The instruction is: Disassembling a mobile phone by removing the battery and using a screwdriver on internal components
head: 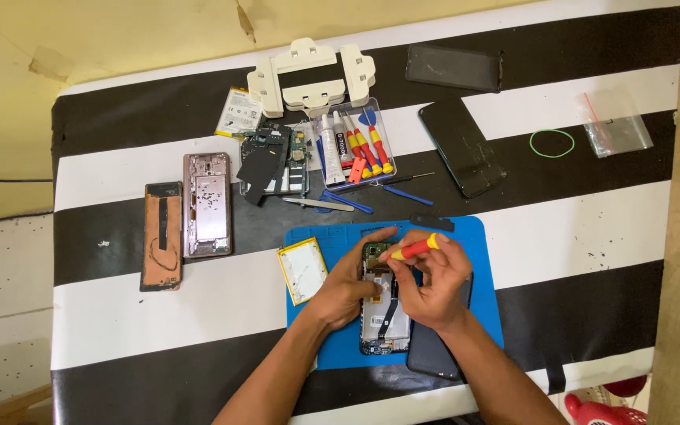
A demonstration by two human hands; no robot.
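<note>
My right hand (pixel 434 287) pinches a red-and-yellow screwdriver (pixel 412 250), its tip down on the top of the opened phone (pixel 379 311). My left hand (pixel 348 287) presses flat on the phone, fingers spread, on the blue mat (pixel 482 260). A battery (pixel 302 270) lies just left.

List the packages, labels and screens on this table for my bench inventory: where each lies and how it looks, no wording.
Clear plastic tool case: top centre, rectangular, holding red-and-yellow screwdrivers and a white glue tube.
Labelled battery: left of the case, flat, white label.
Dark phone screen: right of the case, black rectangle, tilted.
Clear plastic bag: far right, silvery, red strip.
Dark glass panel: top, above the screen.
</note>
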